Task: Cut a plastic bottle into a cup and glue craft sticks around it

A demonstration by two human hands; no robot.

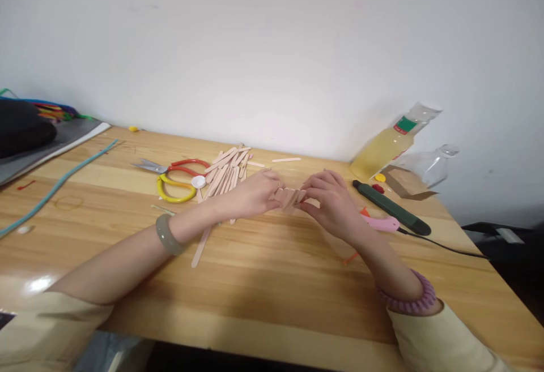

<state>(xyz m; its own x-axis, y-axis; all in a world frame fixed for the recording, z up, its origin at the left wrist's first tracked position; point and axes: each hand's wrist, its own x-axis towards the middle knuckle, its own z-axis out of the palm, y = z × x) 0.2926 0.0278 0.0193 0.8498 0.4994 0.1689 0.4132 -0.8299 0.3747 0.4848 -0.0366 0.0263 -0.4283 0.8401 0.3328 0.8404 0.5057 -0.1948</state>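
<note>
While both hands are working over the middle of the pale wooden tabletop [263, 304], the head view is showing the left hand [259, 195] and the right hand [329, 201] pinching narrowly at opposite ends of a small group of pale, flat wooden sticks [289, 197], their fingertips hiding its ends. How its pieces are joining is too blurred to tell. A loose pile of pale, round-ended wooden craft sticks [225, 175] is lying just beyond the left forearm, which is crossing over its near part; one long stick [200, 248] is poking out on the near side. Metal-bladed scissors with red and yellow handles [176, 199] are resting left of the pile, blades apart, with a small white round piece [198, 182] beside them. Farther left, a thin teal cord [63, 180] is running across the wood. On the right, the wrist is partly covering a pink-bodied tool [385, 223] trailing a black cable [442, 246], and a long dark-green object [391, 208] is lying just behind it. Near the wall, a clear bottle of yellow liquid [378, 152] is standing beside a clear glass vessel [437, 168] and a brown cardboard piece [406, 184].
</note>
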